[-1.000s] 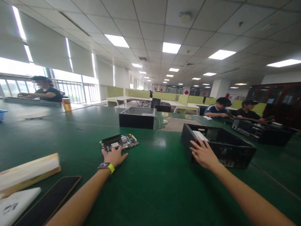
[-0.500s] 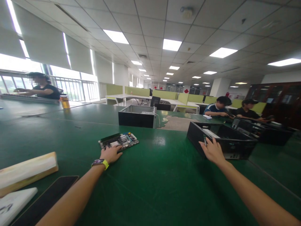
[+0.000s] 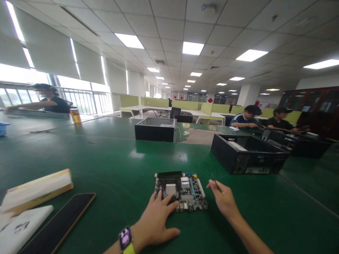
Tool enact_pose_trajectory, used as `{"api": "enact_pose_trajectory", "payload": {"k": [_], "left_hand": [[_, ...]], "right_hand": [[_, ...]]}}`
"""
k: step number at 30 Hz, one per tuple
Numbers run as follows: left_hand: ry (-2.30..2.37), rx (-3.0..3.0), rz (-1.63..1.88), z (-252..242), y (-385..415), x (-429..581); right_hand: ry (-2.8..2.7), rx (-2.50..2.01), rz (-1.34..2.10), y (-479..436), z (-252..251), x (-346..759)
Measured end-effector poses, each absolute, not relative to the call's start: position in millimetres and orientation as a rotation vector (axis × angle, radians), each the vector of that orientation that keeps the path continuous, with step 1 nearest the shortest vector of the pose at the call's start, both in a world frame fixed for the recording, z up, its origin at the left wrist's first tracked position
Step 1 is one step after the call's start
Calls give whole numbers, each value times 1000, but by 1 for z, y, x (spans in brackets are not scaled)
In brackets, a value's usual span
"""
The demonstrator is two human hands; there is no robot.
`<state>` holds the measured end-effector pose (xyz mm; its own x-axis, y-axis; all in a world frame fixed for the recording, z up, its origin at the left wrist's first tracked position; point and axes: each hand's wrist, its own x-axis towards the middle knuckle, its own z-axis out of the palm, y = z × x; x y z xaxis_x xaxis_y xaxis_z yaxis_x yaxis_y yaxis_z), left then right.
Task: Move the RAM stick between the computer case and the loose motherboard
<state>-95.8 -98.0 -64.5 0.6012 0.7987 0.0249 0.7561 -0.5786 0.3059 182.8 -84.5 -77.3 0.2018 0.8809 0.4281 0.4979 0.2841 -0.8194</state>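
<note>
A motherboard [image 3: 182,192] lies flat on the green table [image 3: 119,211], a little right of the middle. My left hand [image 3: 159,217], with a watch on its wrist, has its fingers spread over the board's near left corner, fingertips touching it. Just right of the board, my right hand [image 3: 224,197] is closed in a pinch around something small, thin and dark, too small to name. It does not touch the board. Behind my right hand stands an open black computer case [image 3: 246,160].
Another open case [image 3: 155,132] stands at the back middle. At the left lie a yellowish box [image 3: 37,190], a white block [image 3: 25,225] and a long dark board [image 3: 62,225]. People sit at the far left and far right.
The motherboard has moved right and nearer, and my left hand with it, its fingers now spread. My right hand has left the black case and come down beside the board.
</note>
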Motion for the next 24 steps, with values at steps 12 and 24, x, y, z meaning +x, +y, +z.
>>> {"api": "enact_pose_trajectory", "payload": {"k": [12, 24], "left_hand": [[1116, 2514, 583, -53, -119, -46], [1260, 2335, 815, -77, -54, -66]], "right_hand": [[-1645, -1455, 266, -90, -97, 197], [-1867, -1461, 410, -88, -102, 198]]}}
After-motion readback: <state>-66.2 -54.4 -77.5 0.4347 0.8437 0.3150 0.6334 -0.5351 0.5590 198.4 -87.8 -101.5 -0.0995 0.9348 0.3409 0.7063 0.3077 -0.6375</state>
